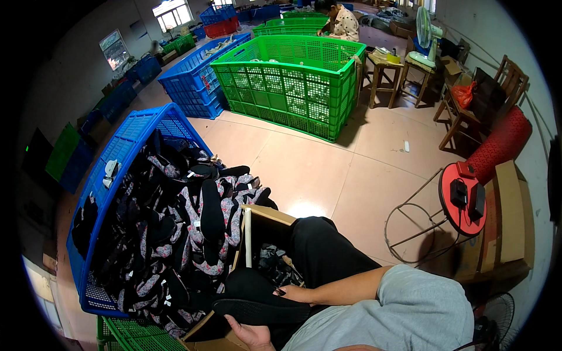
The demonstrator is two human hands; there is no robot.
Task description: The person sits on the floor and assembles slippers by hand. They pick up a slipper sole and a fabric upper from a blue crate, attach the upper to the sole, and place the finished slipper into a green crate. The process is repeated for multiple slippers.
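Note:
A black cloth shoe [260, 310] lies across my lap, its dark sole side partly in view. My left hand [250, 334] holds it from the near side, thumb showing at the edge and the other fingers mostly hidden. My right hand [294, 293] grips the far side of the same shoe, its fingers bent against the black fabric. Beside my left leg, a big pile of black shoes with floral lining [202, 219] spills from a tilted blue crate [126, 140].
Between my knees stands an open cardboard box [269, 213] with dark scraps inside. A green crate [281, 82] and stacked blue crates [196, 82] stand ahead. To the right are a red round stool [453, 205] with black boxes and a wooden chair [509, 88]. Another person [344, 24] sits farther back.

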